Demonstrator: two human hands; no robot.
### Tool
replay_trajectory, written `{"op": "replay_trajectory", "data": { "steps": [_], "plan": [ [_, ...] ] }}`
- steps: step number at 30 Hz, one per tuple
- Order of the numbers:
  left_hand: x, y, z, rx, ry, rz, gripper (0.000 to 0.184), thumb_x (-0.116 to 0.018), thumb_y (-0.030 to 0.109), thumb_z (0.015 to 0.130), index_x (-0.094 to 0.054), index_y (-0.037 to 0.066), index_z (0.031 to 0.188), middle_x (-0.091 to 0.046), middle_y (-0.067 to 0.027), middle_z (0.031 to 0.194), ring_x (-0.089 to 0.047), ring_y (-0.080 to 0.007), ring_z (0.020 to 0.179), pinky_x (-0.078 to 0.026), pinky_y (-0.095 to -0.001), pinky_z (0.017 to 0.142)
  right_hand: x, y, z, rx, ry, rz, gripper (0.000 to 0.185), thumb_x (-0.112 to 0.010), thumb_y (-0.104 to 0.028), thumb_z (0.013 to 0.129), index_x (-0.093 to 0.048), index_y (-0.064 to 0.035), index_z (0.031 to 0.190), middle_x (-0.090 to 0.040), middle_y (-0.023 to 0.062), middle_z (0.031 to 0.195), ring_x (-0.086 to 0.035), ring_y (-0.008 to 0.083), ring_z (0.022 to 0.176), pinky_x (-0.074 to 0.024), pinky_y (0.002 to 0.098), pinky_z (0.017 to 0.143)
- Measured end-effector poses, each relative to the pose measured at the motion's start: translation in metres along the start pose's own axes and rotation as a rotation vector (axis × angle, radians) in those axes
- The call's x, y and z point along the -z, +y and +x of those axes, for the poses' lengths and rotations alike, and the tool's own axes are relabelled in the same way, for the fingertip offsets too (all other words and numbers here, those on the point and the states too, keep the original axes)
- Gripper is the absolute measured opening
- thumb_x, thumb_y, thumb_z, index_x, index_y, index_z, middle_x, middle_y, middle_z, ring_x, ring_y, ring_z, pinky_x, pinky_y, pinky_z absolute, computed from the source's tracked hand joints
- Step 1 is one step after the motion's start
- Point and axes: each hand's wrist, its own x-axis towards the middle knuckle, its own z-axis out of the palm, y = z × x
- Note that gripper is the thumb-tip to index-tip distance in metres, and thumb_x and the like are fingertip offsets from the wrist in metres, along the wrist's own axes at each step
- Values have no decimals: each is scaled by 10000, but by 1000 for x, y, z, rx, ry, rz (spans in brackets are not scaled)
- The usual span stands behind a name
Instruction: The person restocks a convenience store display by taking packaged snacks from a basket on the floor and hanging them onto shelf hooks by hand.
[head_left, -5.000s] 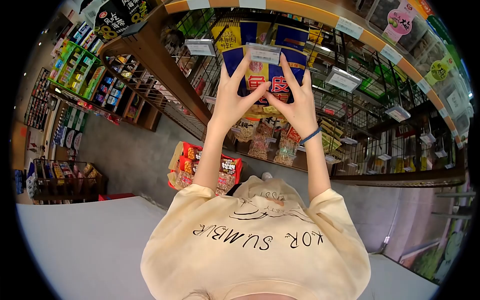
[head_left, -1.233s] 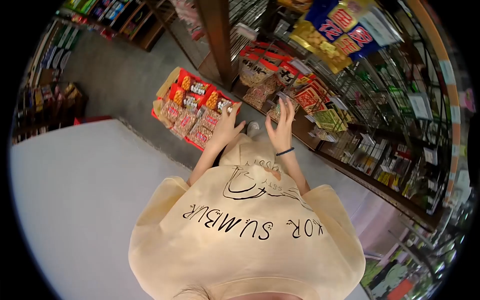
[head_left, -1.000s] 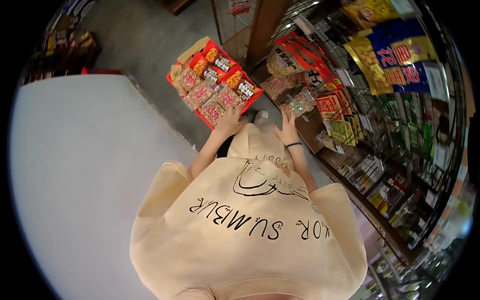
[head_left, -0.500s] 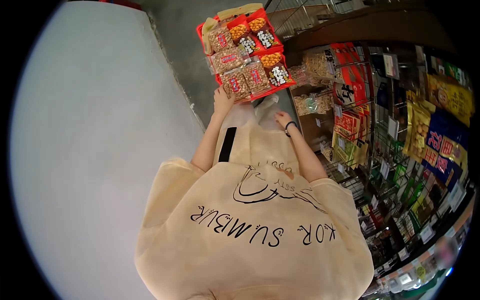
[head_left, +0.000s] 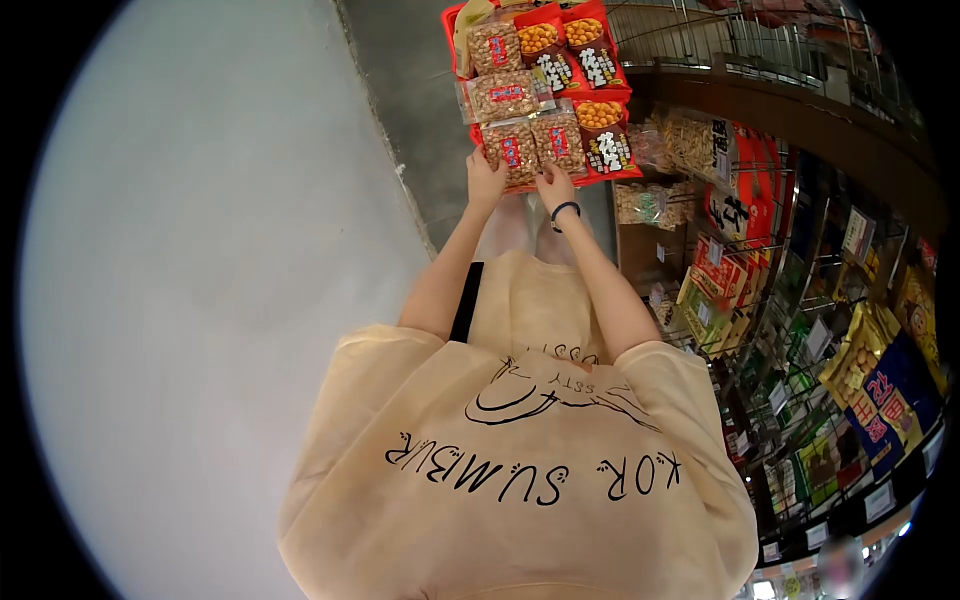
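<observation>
A red basket (head_left: 606,180) at the top holds clear bags of peanuts with red labels and red snack bags (head_left: 607,140). My left hand (head_left: 487,180) is at the basket's near left corner, its fingers bent round the edge of the lower left peanut bag (head_left: 510,150). Beside it, my right hand (head_left: 556,188), with a dark band on the wrist, has its fingers closed at the near edge of the lower right peanut bag (head_left: 559,140). Another peanut bag (head_left: 502,95) lies crosswise above these two. The fingertips are partly hidden.
On the right, wire shelves hold packaged snacks, among them a yellow and blue bag (head_left: 880,390) and red packs (head_left: 745,205). A brown shelf edge (head_left: 760,100) runs beside the basket. A large white surface (head_left: 220,300) fills the left side.
My right hand has moved up and left from below the basket to the near edge of the peanut bags. The basket now appears further right and higher in view. My left hand stays at its near left corner.
</observation>
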Motion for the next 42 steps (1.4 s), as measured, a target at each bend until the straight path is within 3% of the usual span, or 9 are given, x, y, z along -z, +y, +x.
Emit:
{"op": "replay_trajectory", "data": {
  "steps": [8,14,22,26,31,34,38,41,42],
  "plan": [
    [-11,6,2,110,50,44,674,-647,217,733,-358,-69,1270,-387,-255,1206,-452,-402,1074,-394,-405,929,-4,-22,9,-156,-135,0,554,-622,-261,754,-490,17,1215,-483,233,1167,-478,355,1097,-388,384,947],
    [-9,17,3,185,48,157,638,-668,273,710,-397,-35,1200,-384,-229,1185,-436,-392,1084,-387,-437,924,-12,-48,-4,-270,-22,22,673,-651,-346,721,-433,-21,1269,-365,229,1288,-427,370,1166,-371,383,976],
    [3,27,-4,340,-76,389,595,-645,411,733,-408,-3,1088,-451,-208,1124,-435,-371,1097,-404,-475,866,-1,-40,-11,-311,-74,-144,626,-578,-499,735,-504,-48,1163,-475,200,1188,-516,353,1059,-411,398,902],
    [8,11,0,263,-82,223,547,-628,394,754,-417,-10,1057,-501,-230,1060,-497,-375,1019,-411,-460,849,-7,-35,-15,-355,-99,-146,644,-556,-570,761,-501,-19,1090,-605,187,988,-578,339,955,-441,402,837],
    [14,6,14,36,-170,98,479,-593,377,795,-459,-18,1030,-532,-244,1016,-540,-393,932,-421,-440,814,-11,-27,-34,-280,53,-57,660,-566,-606,756,-486,-9,1026,-630,158,900,-602,338,865,-462,393,752],
    [21,34,5,-117,-153,166,537,-578,385,820,-447,-24,1142,-513,-253,1025,-530,-400,921,-416,-445,814,-6,-30,-45,-223,133,68,617,-604,-560,757,-485,-15,1020,-630,134,869,-606,321,813,-468,390,721],
    [29,74,-15,-264,-202,232,574,-542,372,865,-391,0,1276,-454,-260,1062,-478,-407,929,-393,-443,846,7,-36,-55,-150,345,216,430,-736,-276,720,-516,-54,1016,-635,125,875,-617,279,785,-486,370,707],
    [30,101,-28,-517,-146,240,541,-529,349,879,-402,-10,1263,-443,-262,1076,-457,-406,973,-382,-441,866,30,-47,-65,-103,402,260,482,-754,-276,697,-518,-62,1059,-635,127,899,-621,269,811,-487,356,728],
    [33,114,-34,-534,-147,240,541,-529,349,879,-402,-10,1263,-443,-262,1076,-457,-406,973,-382,-441,866,29,-38,-64,-9,459,345,455,-746,-244,725,-521,-48,1067,-639,116,899,-629,214,825,-492,311,710]
  ]
}}
